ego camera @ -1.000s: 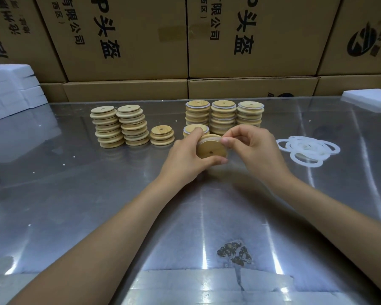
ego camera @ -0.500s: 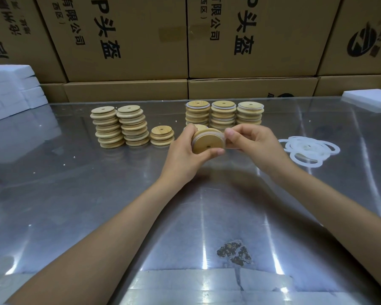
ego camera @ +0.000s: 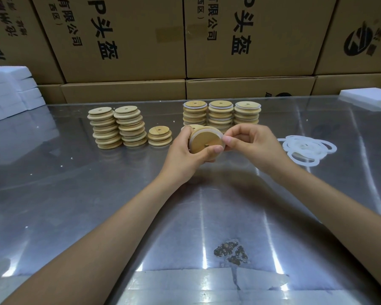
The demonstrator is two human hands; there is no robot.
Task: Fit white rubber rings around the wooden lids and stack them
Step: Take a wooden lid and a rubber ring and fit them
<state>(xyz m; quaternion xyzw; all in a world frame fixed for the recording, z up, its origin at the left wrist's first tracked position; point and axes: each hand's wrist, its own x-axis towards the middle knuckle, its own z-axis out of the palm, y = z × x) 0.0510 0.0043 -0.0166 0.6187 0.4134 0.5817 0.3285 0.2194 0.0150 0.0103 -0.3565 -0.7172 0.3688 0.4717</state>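
Observation:
My left hand (ego camera: 185,155) grips a round wooden lid (ego camera: 205,142) tilted on edge above the table, thumb across its lower face. A white rubber ring (ego camera: 216,132) sits around the lid's rim. My right hand (ego camera: 251,144) pinches that ring at the lid's right edge. Two tall stacks of bare lids (ego camera: 117,127) and a short stack (ego camera: 160,136) stand to the left. Three stacks of ringed lids (ego camera: 221,114) stand behind my hands. A low ringed stack is mostly hidden behind my left hand. Loose white rings (ego camera: 306,150) lie in a pile to the right.
The metal table (ego camera: 97,205) has a worn dark patch (ego camera: 231,252) near its front. Cardboard boxes (ego camera: 251,40) form a wall along the back edge. White foam blocks (ego camera: 11,91) sit at the far left, and a white slab (ego camera: 367,97) lies at the far right.
Both hands have lifted the lid slightly and tilted its face more toward me. My right fingers have shifted along the rim, still working the ring.

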